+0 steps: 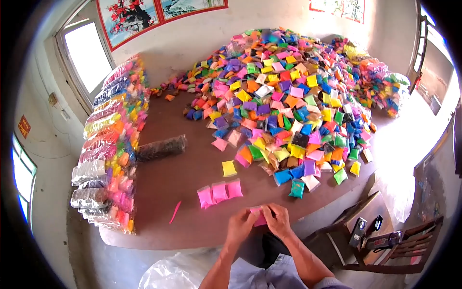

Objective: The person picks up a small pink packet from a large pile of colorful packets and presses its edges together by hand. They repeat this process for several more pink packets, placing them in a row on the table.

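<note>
My left hand [242, 224] and my right hand [276, 219] meet at the front edge of the table. Both have their fingers closed on a small pink packet [260, 220], partly covered by the thumbs and fingers. Just beyond them, three pink packets [220, 192] lie side by side in a row. A thin pink plastic tool [175, 212], pointed at one end, rests to the left of that row. One yellow packet [229, 168] sits a little farther back, and a teal packet [297, 189] lies to the right.
A large heap of small coloured packets [284, 101] covers the table's [163, 192] back and right. Stacked bags of packets [103, 144] line its left side, with a dark clear-wrapped bundle [161, 148] beside them. A wooden chair [356, 231] holding devices stands at right.
</note>
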The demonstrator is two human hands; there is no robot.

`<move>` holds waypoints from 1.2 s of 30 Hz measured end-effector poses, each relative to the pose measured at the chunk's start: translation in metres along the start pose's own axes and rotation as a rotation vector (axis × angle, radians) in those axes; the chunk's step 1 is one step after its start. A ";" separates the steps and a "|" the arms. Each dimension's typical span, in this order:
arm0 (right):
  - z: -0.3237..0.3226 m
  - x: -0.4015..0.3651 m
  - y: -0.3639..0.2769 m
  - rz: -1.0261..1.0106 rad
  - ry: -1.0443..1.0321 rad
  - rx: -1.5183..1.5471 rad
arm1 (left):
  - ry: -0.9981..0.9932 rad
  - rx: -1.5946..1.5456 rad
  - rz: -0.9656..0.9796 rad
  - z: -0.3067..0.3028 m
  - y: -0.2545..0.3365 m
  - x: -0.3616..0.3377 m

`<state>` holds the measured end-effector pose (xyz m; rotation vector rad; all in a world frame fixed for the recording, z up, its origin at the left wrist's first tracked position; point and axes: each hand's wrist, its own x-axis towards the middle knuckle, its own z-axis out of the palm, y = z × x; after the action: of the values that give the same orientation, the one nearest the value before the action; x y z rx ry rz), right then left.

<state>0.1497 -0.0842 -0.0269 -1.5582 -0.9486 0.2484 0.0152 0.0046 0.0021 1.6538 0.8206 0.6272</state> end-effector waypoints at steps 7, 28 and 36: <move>-0.001 0.004 -0.017 0.040 -0.006 0.032 | 0.027 -0.090 -0.043 -0.002 -0.007 0.000; -0.003 0.003 -0.015 -0.021 0.023 0.073 | 0.011 -0.178 0.042 0.001 -0.016 0.005; -0.001 0.000 -0.010 0.047 0.042 0.048 | 0.059 -0.078 0.022 0.004 0.000 -0.003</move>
<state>0.1465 -0.0856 -0.0177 -1.5368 -0.8680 0.2690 0.0163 -0.0001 0.0015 1.5823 0.8112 0.7176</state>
